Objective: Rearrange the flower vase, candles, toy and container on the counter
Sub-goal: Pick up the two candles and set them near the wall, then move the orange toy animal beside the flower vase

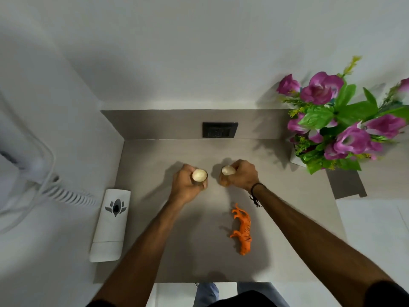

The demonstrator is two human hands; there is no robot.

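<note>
My left hand (184,185) is closed around a small cream candle (199,175) near the middle of the grey counter (155,240). Beside it, my right hand (242,175) grips a second cream candle (228,170); the two candles are a short gap apart. An orange toy tiger (242,230) lies on its side on the counter, nearer to me, under my right forearm. The flower vase (297,159), white and mostly hidden by purple flowers (338,120) and green leaves, stands at the back right. A white container (110,224) with a dark lotus mark lies flat at the counter's left edge.
A black wall socket (219,129) sits on the backsplash behind the candles. A white hair dryer with a coiled cord (66,193) hangs on the left wall. White walls enclose the counter at left and back. The counter's front edge is close to my body.
</note>
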